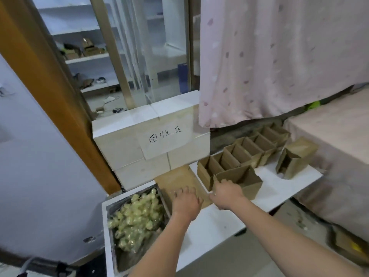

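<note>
matt cardboard box (242, 181), smooth white table (279, 184)

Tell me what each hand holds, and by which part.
The right hand grips the open cardboard box by its near wall, fingers over the rim. The left hand holds nothing; it rests spread on the flat cardboard sheets.

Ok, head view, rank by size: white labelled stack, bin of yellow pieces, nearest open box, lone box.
1. white labelled stack
2. bin of yellow pieces
3. nearest open box and lone box: alike; nearness makes it unsure
</note>
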Tool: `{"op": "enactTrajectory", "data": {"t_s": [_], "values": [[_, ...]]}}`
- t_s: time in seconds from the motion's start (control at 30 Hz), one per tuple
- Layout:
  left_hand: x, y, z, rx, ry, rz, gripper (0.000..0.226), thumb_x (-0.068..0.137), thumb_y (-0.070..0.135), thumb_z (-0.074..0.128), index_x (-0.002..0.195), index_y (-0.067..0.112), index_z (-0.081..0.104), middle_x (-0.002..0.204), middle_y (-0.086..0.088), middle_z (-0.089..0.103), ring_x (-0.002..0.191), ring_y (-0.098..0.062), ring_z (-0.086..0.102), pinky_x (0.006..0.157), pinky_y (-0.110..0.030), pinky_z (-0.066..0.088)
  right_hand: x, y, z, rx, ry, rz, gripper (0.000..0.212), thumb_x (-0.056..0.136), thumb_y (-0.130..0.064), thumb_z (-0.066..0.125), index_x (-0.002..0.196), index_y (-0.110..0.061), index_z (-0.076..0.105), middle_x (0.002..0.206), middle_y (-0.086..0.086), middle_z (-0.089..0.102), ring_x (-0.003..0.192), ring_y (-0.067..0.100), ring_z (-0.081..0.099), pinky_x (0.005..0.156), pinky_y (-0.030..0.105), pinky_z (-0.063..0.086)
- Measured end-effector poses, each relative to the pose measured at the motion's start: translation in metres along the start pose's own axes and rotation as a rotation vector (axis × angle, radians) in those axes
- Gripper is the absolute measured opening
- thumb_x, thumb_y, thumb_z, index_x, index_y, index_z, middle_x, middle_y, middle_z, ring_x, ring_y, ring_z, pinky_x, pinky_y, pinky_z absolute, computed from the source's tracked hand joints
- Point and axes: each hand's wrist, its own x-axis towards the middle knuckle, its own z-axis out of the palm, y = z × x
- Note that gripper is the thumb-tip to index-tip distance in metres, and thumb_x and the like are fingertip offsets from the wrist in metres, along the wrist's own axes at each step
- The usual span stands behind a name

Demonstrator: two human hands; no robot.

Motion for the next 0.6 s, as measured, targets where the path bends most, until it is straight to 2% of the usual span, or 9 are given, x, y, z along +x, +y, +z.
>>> {"op": "enactTrajectory", "data": {"t_s": [0.17, 0.27, 0.43, 0.6], "values": [[0.013, 0.084, 0.006, -0.013, 0.009, 0.075, 0.052, 0.106, 0.044, 0.026, 0.145, 0.014, 0.042, 0.147, -0.015, 0.045, 0.134, -0.035, 0.044, 0.113, -0.051, 0.035, -0.021, 0.086, -0.004, 0.069, 0.045, 0.076, 0.052, 0.097, -0.055, 0.04, 0.13, -0.017, 0.05, 0.132, 0.013, 0.054, 0.12, 0.03, 0.051, 0.093, 0.041, 0.046], [0.02, 0.13, 0.009, -0.01, 0.012, 0.129, 0.047, 0.105, 0.044, 0.027, 0.139, 0.016, 0.045, 0.142, -0.012, 0.048, 0.13, -0.031, 0.047, 0.109, -0.048, 0.039, -0.032, 0.129, -0.003, 0.084, 0.064, 0.127, 0.051, 0.097, -0.055, 0.039, 0.128, -0.016, 0.05, 0.129, 0.013, 0.056, 0.117, 0.031, 0.053, 0.09, 0.04, 0.044], [0.045, 0.192, 0.004, 0.024, 0.007, 0.214, 0.048, 0.105, 0.044, 0.028, 0.139, 0.015, 0.046, 0.14, -0.012, 0.048, 0.131, -0.032, 0.044, 0.114, -0.05, 0.033, -0.032, 0.187, -0.003, 0.111, 0.061, 0.197, 0.054, 0.097, -0.055, 0.039, 0.133, -0.014, 0.048, 0.128, 0.013, 0.055, 0.117, 0.032, 0.052, 0.091, 0.042, 0.043], [0.083, 0.242, 0.003, 0.064, -0.001, 0.277, 0.05, 0.105, 0.044, 0.026, 0.143, 0.016, 0.042, 0.144, -0.013, 0.047, 0.134, -0.033, 0.043, 0.116, -0.05, 0.033, -0.013, 0.244, -0.003, 0.128, 0.044, 0.267, 0.056, 0.098, -0.056, 0.038, 0.133, -0.013, 0.046, 0.129, 0.014, 0.053, 0.118, 0.032, 0.051, 0.091, 0.042, 0.043]]}}
